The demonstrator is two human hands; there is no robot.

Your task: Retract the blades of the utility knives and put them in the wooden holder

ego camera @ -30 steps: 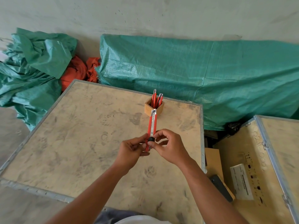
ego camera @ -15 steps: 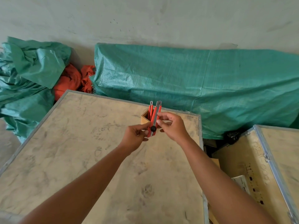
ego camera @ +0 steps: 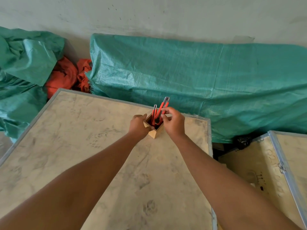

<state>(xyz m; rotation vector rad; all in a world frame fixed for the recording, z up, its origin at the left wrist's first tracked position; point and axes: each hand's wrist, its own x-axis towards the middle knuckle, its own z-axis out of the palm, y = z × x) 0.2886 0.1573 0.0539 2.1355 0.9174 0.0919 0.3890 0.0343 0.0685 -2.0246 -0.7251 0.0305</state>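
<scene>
A small square wooden holder (ego camera: 155,133) stands near the far edge of the plywood crate top (ego camera: 99,163). My left hand (ego camera: 137,126) grips the holder's left side. Between thumb and fingers of my right hand (ego camera: 173,123) is a red utility knife (ego camera: 163,106); it is tilted, with its lower end inside the holder and its metal tip pointing up and away. At least one other red knife (ego camera: 154,112) stands upright in the holder beside it. No blade sticks out of the held knife.
A green tarp (ego camera: 207,83) covers a long bulk behind the crate. More green tarp (ego camera: 25,63) and orange cloth (ego camera: 66,75) lie at the back left. A second metal-edged plywood crate (ego camera: 274,171) sits to the right, across a dark gap.
Both hands carried the knife from mid-crate forward to the holder. Its lower end went down into the holder, and my left hand shifted from the knife onto the holder's side.
</scene>
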